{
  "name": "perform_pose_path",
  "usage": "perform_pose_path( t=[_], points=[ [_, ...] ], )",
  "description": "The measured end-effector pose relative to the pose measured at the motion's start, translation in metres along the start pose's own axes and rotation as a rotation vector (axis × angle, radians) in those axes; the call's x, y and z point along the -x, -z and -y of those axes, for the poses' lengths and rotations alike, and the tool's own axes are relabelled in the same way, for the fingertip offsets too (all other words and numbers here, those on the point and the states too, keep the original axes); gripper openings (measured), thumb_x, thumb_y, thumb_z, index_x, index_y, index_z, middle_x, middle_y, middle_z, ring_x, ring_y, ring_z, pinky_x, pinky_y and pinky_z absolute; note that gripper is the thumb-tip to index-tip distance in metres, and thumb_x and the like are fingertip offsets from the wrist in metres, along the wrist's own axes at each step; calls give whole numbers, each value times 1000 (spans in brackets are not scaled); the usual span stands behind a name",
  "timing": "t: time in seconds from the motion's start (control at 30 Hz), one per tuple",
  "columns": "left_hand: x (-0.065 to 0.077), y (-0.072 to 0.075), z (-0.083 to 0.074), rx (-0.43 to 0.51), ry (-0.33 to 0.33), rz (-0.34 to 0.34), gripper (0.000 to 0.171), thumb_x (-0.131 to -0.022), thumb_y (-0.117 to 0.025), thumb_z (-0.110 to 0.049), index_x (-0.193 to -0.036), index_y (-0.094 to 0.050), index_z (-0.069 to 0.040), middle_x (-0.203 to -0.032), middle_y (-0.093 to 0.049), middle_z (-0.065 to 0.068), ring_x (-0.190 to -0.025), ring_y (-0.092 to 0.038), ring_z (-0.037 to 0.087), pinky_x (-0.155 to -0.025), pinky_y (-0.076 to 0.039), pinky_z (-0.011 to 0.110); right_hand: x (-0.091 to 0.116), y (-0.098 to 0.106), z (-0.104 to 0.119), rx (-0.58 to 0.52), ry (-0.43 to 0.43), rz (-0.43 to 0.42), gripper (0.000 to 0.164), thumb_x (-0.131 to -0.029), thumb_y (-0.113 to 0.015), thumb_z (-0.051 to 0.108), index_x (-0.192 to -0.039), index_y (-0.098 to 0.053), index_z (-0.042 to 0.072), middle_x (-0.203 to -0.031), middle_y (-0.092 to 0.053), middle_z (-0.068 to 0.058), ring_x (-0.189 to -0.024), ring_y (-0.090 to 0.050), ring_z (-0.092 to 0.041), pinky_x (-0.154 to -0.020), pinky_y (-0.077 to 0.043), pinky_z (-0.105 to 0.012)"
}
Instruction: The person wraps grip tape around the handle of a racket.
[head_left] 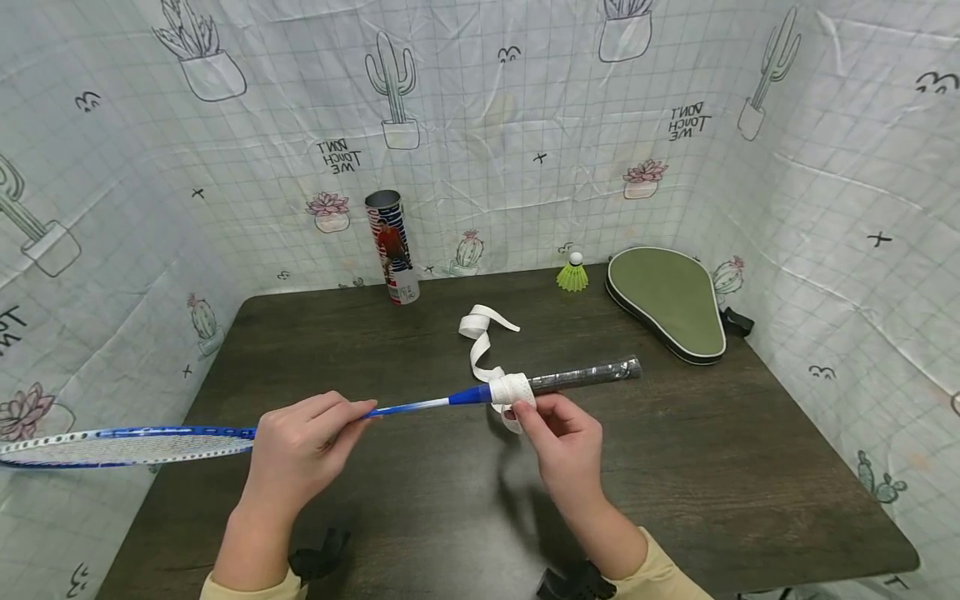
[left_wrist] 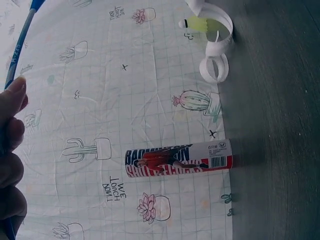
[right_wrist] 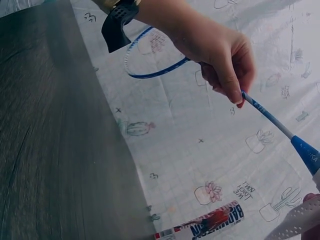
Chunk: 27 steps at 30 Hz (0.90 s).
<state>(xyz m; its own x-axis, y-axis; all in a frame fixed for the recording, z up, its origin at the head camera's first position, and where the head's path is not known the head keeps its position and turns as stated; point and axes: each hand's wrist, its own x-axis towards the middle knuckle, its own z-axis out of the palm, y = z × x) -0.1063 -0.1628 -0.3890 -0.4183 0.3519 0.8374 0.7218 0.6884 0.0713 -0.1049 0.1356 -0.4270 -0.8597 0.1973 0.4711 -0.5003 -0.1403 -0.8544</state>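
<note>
A blue and white badminton racket (head_left: 420, 406) is held nearly level above the table, its head off to the left and its handle to the right. My left hand (head_left: 303, 442) grips the shaft close to the racket head. With thumb and fingers, my right hand (head_left: 564, 446) pinches white perforated grip tape (head_left: 512, 389) at the upper end of the handle. That tape wraps around the handle just past the blue cone, and a loose curling length of it trails behind. The rest of the handle (head_left: 588, 377) shows dark and shiny. In the right wrist view, tape (right_wrist: 300, 220) fills the lower right corner.
On the dark wooden table (head_left: 712, 467), a shuttlecock tube (head_left: 393, 250) stands at the back left. A yellow-green shuttlecock (head_left: 573, 273) and a green paddle-shaped case (head_left: 667, 300) lie at the back right. A patterned cloth (head_left: 480, 117) hangs around the table.
</note>
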Motion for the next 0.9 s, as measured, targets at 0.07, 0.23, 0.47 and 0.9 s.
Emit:
perform_pose_path(
  t=[0.07,0.23,0.47,0.9],
  points=[
    [0,-1,0,0,-2,-7,29,-105,-61,-34,-95,-83,-18,-71,-67,-12,-51,-44,0,-45,-30,15,0,-1,0,-6,-3,-10,6,-90,-70,-12,-84,-69,-12,-77,-77,-1,-70,-75,-11,-65,-57,-19],
    [1,-3,0,-1,-2,-15,31,-105,-62,-37,-93,-83,-17,-68,-65,-12,-50,-42,-1,-45,-28,13,0,-2,0,44,-2,-73,13,-91,-72,-6,-79,-71,-10,-73,-75,1,-65,-69,-6,-59,-50,-16],
    [2,-3,1,0,-1,-13,33,-105,-62,-37,-93,-83,-15,-68,-67,-11,-49,-44,0,-44,-29,14,1,-4,-1,63,8,-93,14,-91,-72,-6,-78,-70,-9,-73,-74,4,-65,-66,-4,-59,-49,-15],
    [0,1,3,46,13,17,31,-101,-67,-40,-94,-83,-15,-76,-67,-9,-50,-45,-1,-45,-32,13,-1,0,-1,-47,11,6,10,-90,-67,-14,-82,-66,-18,-75,-76,-1,-68,-74,-10,-66,-59,-22]
  ],
)
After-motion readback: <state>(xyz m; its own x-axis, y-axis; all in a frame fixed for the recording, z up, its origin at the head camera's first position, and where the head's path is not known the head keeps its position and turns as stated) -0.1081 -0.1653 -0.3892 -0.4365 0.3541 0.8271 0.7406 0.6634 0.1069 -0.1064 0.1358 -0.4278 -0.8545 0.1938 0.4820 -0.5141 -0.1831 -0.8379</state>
